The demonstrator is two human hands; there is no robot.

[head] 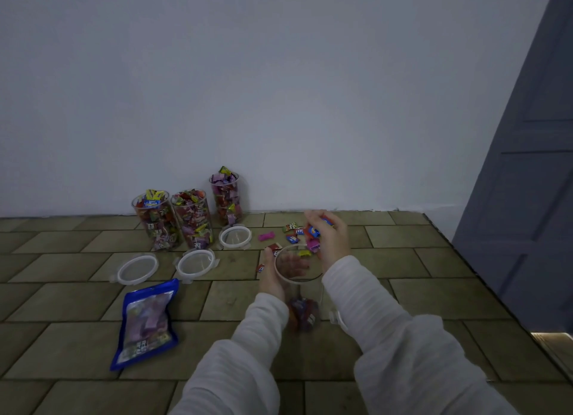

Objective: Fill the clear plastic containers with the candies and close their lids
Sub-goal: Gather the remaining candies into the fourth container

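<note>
Your left hand (274, 278) grips the open container (299, 286); your right hand (325, 233), just above its rim, clutches candies (313, 231). Some may spill beside the mouth.

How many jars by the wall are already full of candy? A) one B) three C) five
B: three clear jars, left, middle and right, stand near the wall packed with candies, their lids off; the fourth jar, gripped by the left hand, holds only a few.
</note>
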